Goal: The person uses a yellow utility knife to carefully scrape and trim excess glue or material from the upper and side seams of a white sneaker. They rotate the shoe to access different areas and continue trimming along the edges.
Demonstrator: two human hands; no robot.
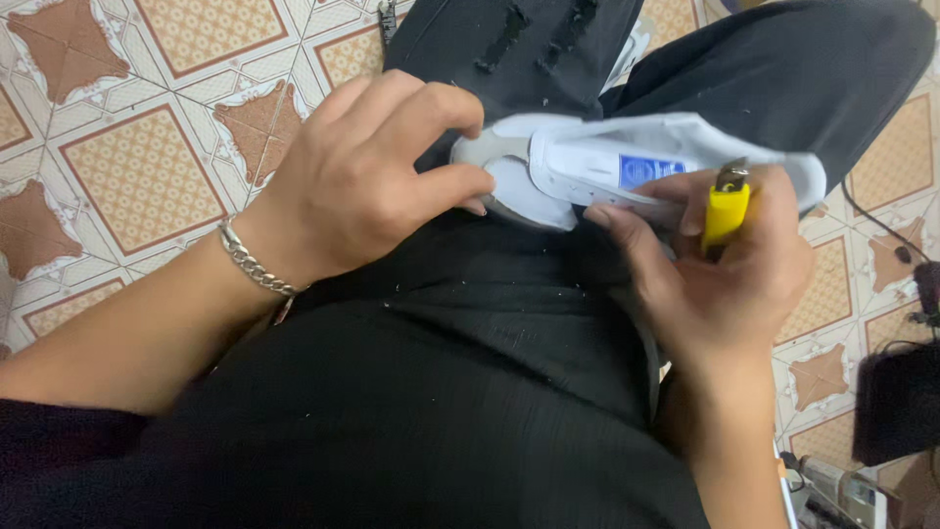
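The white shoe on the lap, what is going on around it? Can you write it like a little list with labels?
Shoe: white shoe with a blue label, lying on the lap against black trousers
Left hand: left hand rests fingers on the shoe's end; a silver chain bracelet is on the wrist
Right hand: right hand grips a yellow utility knife beside the shoe
Floor: patterned tiles

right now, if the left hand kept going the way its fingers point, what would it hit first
Most likely the white shoe: the left hand points right, its fingertips already at the shoe's grey end, though depth is hard to judge from above.
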